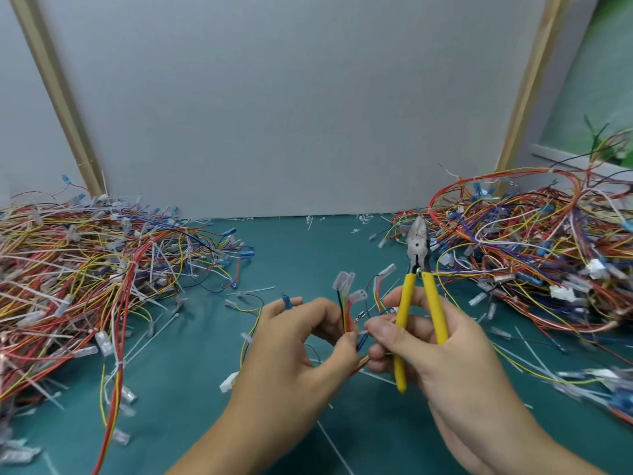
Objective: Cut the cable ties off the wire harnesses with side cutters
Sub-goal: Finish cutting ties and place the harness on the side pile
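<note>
— Why do the side cutters (417, 250) point up?
— My right hand (448, 361) parks them in curled fingers; its fingertips (380, 330) and my left hand (301, 341) pinch the wire harness (345, 311) above the mat (308, 255), I think to search where to cut.

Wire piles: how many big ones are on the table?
2. The left wire pile covers the left side of the table; the right wire pile covers its right side. More may lie outside the picture.
</note>
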A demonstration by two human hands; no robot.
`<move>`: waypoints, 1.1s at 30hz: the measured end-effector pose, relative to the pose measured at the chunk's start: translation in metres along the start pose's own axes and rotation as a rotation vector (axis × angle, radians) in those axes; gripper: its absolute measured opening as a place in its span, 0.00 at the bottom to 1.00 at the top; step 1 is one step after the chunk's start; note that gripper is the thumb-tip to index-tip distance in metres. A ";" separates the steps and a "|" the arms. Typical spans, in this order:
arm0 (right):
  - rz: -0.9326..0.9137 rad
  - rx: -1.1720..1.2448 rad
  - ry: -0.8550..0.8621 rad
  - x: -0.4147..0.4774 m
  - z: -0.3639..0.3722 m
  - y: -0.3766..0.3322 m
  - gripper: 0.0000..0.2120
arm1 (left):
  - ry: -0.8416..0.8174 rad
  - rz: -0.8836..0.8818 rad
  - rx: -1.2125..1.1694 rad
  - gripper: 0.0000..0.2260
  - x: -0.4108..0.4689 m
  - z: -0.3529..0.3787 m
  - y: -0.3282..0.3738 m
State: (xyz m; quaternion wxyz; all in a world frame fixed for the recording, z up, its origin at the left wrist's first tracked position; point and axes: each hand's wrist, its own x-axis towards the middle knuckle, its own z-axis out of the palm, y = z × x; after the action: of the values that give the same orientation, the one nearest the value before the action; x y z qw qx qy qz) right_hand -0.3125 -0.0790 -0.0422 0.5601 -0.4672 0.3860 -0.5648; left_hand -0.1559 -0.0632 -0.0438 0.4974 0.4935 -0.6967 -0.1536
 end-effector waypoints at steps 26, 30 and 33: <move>-0.203 -0.540 -0.165 -0.010 -0.008 -0.020 0.31 | 0.164 -0.480 -0.623 0.02 0.019 -0.024 -0.015; -0.165 -0.853 -0.270 -0.015 -0.002 -0.016 0.31 | 0.214 -0.412 -0.628 0.01 0.019 -0.026 -0.013; -0.128 -0.914 -0.267 -0.015 -0.001 -0.018 0.29 | 0.202 -0.377 -0.617 0.02 0.017 -0.025 -0.012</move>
State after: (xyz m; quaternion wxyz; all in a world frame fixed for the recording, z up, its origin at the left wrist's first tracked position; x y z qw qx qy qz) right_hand -0.3195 -0.0628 -0.0268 0.3060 -0.7569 0.4898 -0.3058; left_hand -0.1285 -0.0760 -0.0315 0.6519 0.4525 -0.4621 -0.3958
